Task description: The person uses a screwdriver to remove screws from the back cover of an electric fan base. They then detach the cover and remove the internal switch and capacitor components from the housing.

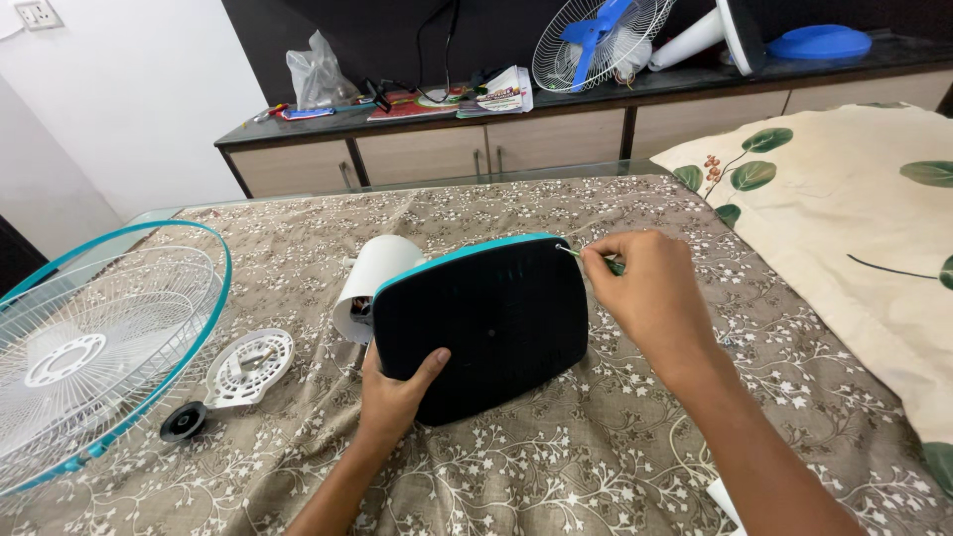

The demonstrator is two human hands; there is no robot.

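The black fan base (486, 328), a rounded square slab with a teal rim along its top edge, stands tipped on edge near the middle of the table (596, 467), its flat underside turned to the camera. The left hand (397, 392) clamps its lower corner at 7 o'clock, thumb laid across the black face and fingers hidden behind. The right hand (650, 293) is at the upper corner at 2 o'clock, fingers pinched shut on a slim green-handled tool (604, 262), probably a screwdriver, whose thin tip meets the rim of the base. The 2 hands are apart, 1 at each opposite corner.

Behind the base, at 10 o'clock, a white cylindrical stem (372, 281) pokes out, seemingly joined to it. Farther out at 9 o'clock lie a white round plate (250, 367) and a small black knob (184, 422), and beyond them a teal-rimmed wire fan guard (99, 347) rests at the table's left edge. A leaf-printed cloth (854, 228) covers the right side at 3 o'clock.

As a judgement, the work in hand is on a fastening or seam at that upper corner. The tip needs to stay seated while the left hand braces the base against tipping, since the slab balances on a narrow edge over soft cloth.
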